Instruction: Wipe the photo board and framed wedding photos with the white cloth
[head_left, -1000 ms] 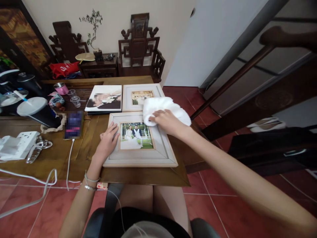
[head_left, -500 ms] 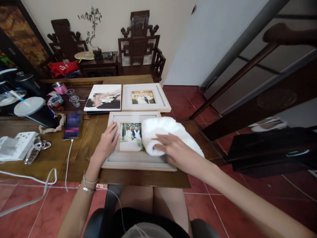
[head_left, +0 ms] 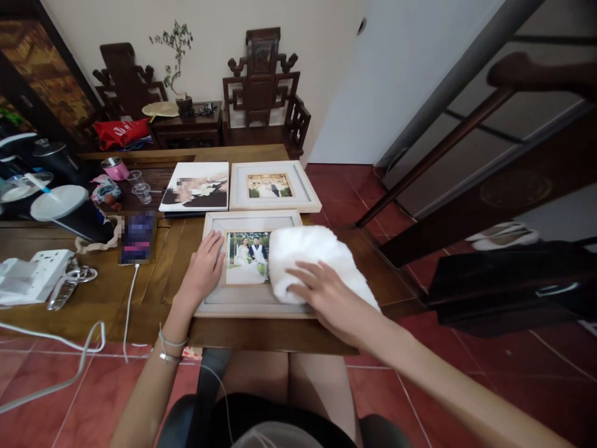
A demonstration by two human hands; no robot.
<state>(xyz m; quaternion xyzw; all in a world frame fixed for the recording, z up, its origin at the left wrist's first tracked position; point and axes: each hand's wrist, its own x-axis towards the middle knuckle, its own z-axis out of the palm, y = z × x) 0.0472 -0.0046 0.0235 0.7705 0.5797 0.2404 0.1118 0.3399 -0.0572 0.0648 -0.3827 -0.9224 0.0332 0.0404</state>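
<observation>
White towel slid down the framed wedding photo, right hand spread on top, can't tell if clamped. Photo peeks out left of that grip, left hand flat on its edge.

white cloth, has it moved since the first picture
Yes, nearer the camera: the white cloth overlapped a corner of the far picture frame and now lies clear of it, below it in view.

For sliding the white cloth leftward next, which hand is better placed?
Probably the right hand: it lies on the white cloth, which covers part of the nearer photo frame. The left hand rests on that frame's left side.
</observation>
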